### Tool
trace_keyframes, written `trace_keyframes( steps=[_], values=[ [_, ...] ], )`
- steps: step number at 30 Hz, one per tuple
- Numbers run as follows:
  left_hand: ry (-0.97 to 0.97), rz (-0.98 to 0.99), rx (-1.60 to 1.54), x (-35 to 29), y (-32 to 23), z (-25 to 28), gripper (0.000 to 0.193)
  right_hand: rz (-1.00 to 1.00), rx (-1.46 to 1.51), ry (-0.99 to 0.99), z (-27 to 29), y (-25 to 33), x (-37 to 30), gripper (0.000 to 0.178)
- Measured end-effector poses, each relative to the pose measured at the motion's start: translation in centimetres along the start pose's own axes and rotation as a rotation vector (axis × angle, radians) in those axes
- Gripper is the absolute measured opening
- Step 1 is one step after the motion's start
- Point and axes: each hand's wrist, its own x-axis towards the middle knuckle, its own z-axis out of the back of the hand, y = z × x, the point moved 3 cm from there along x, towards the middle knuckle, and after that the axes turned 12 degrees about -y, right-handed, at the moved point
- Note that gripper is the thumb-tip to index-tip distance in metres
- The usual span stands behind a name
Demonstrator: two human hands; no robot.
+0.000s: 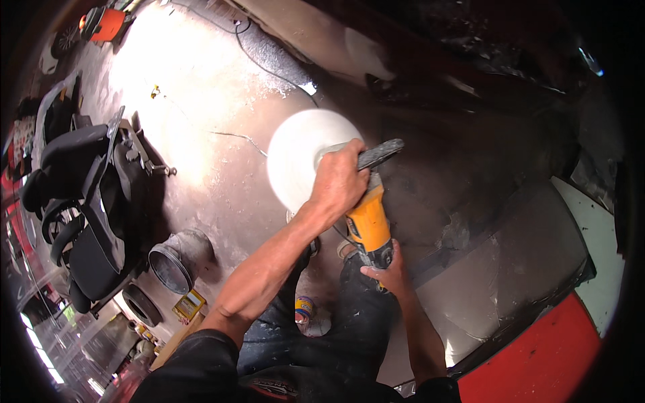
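Note:
A yellow and black power polisher point(369, 219) with a wide white round pad point(290, 156) is held in front of me. My left hand point(341, 180) is closed round the front end by its dark grip bar point(381, 154), which sticks out to the right of the fist. Around the rear end of the tool is wrapped my right hand point(392, 272), its thumb along the black part. The pad appears over the floor, left of a dusty brownish car panel point(507, 252). I cannot tell whether the pad is spinning.
A red panel point(537, 352) lies at lower right. Black car seats point(87, 215), a grey bucket point(171, 267), a tyre point(141, 305) and a yellow container point(189, 305) stand left. A small can point(304, 309) is by my legs. A cable point(269, 70) crosses the floor point(222, 161) near an orange machine point(104, 25).

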Motion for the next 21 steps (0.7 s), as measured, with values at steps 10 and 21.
trace_keyframes(
  steps=[10,21],
  values=[
    [-0.031,-0.028,-0.009,3.5,4.1,-10.1,0.028,-0.042,0.064,0.145,2.0,-6.2,10.0,0.101],
    [-0.164,-0.063,-0.123,6.5,7.1,-17.5,0.027,0.045,-0.048,0.008,5.7,-11.2,19.7,0.093]
  ],
)
